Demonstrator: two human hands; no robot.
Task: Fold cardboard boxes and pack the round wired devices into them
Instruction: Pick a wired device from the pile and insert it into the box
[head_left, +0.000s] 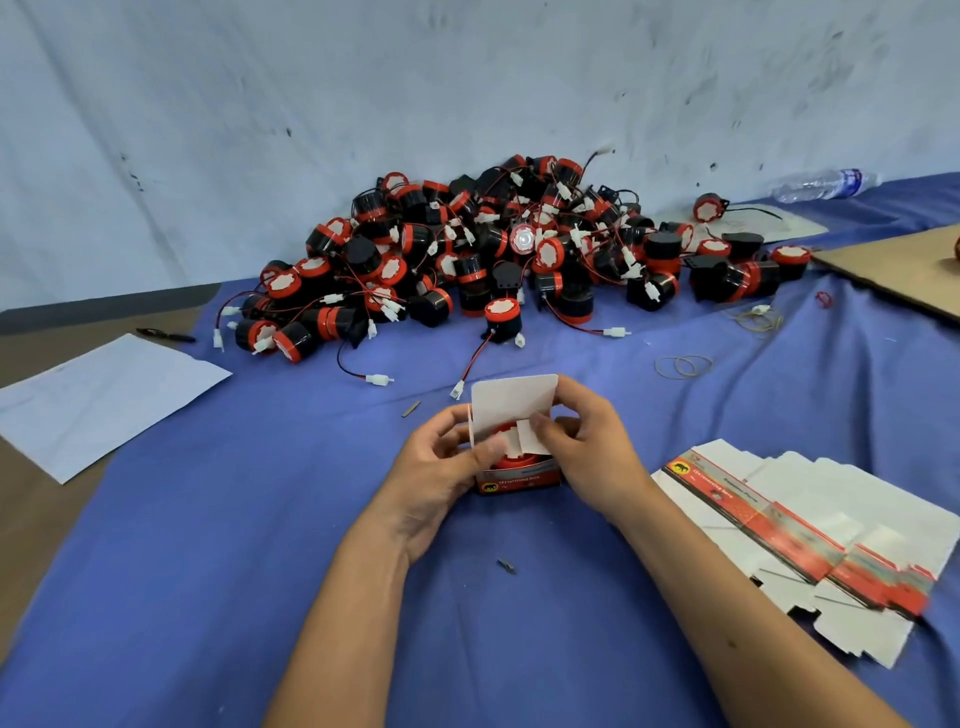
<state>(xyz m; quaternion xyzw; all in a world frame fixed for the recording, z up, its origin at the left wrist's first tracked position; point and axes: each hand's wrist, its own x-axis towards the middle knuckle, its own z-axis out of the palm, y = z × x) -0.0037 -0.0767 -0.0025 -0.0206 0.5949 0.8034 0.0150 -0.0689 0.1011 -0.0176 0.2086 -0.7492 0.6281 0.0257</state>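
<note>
Both my hands nearest, left hand gripping small red-and-white cardboard box, right hand pinching its side flap, red round device inside, blue-clothed counter.

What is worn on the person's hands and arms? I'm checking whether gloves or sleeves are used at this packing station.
Nothing is worn, as far as the head view shows. The left hand and right hand are bare, with no gloves, rings or wristbands visible. Both forearms are bare down to the bottom frame edge, with no sleeve in view.
</note>
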